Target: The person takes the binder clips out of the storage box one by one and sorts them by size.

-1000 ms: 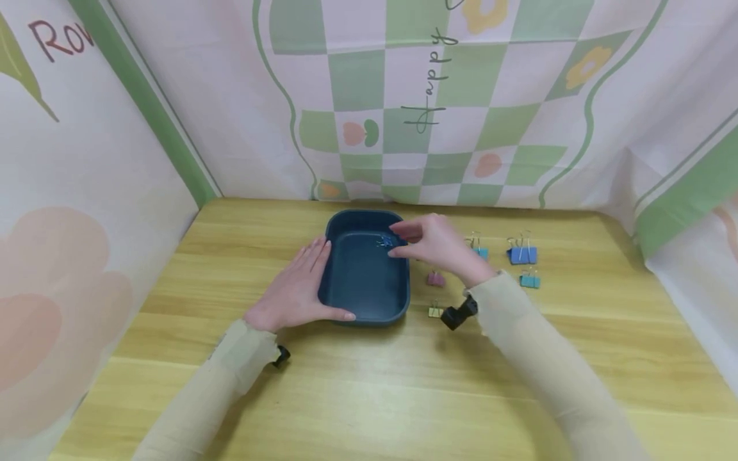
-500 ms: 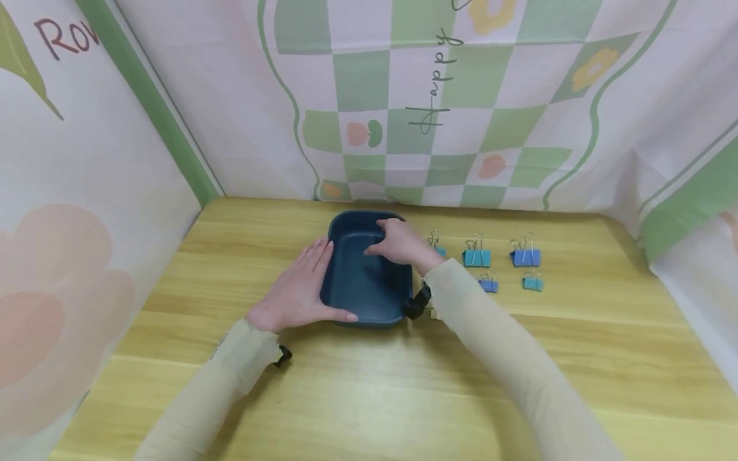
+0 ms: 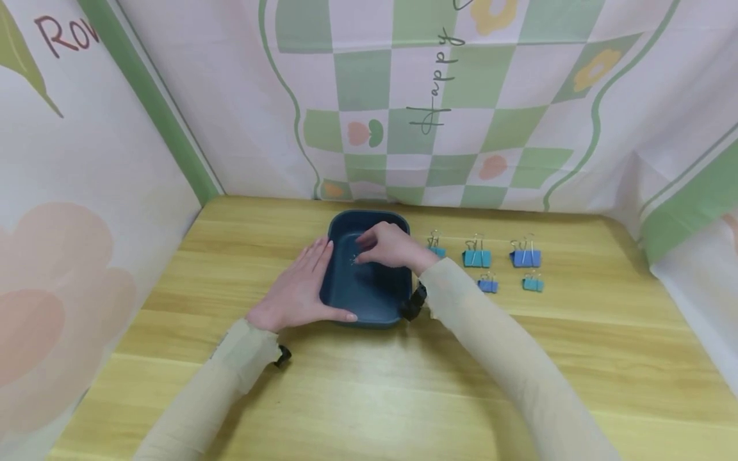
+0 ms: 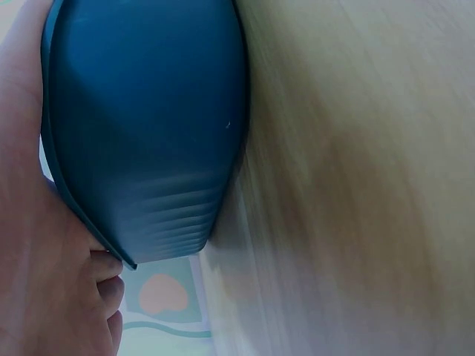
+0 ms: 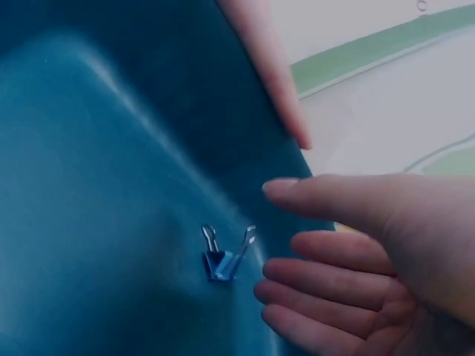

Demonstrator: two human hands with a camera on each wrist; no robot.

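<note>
A dark blue rectangular bin (image 3: 366, 298) stands on the table. My left hand (image 3: 296, 288) rests along its left side, fingers straight on the rim and thumb laid over the front rim. Inside, my right hand (image 3: 389, 246) hovers low over the bin floor with thumb and fingers apart. In the right wrist view a small blue binder clip (image 5: 221, 267) with its silver handles raised lies on that floor, just off the right fingertips (image 5: 278, 297). From the head only a glint of the clip (image 3: 353, 259) shows near the thumb tip.
Several binder clips stand right of the bin: a teal one (image 3: 436, 252) partly behind the right wrist, another teal one (image 3: 476, 258), a large blue one (image 3: 526, 258), a small blue one (image 3: 487, 285) and a small teal one (image 3: 533, 283). A printed curtain (image 3: 363, 80) hangs behind the table.
My right hand has moved left and deeper into the bin from its right rim. The blue binder clip now shows farther left. My right arm now hides the pink and yellow clips. The left hand stays put.
</note>
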